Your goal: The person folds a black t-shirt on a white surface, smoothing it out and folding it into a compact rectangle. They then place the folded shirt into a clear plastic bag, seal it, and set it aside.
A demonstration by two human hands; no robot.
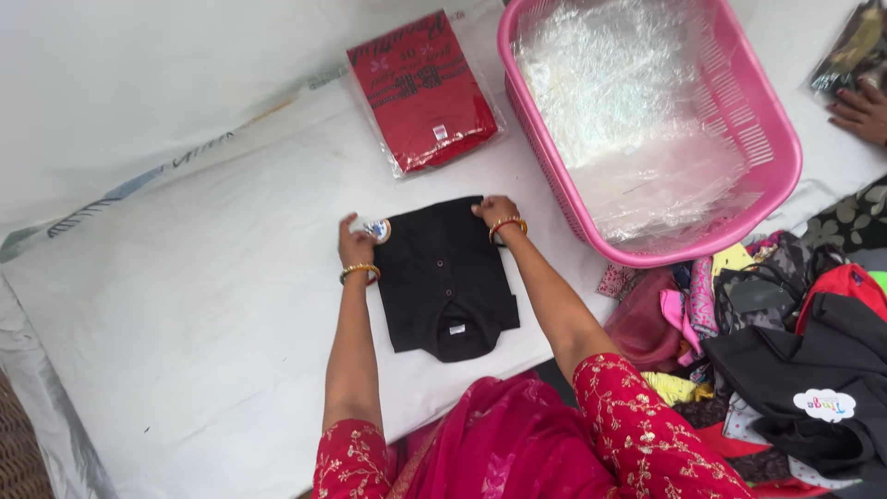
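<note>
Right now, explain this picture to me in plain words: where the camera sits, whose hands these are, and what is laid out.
The one picture comes from a camera worn on a person's head, looking down at their own two bare hands. The left hand and right hand press the far corners of a folded black shirt on a white sheet. Beyond lies a red garment in a clear bag. A pink basket holds clear plastic bags. A clothes pile sits to the right. Another person's hand shows at the top right edge.
</note>
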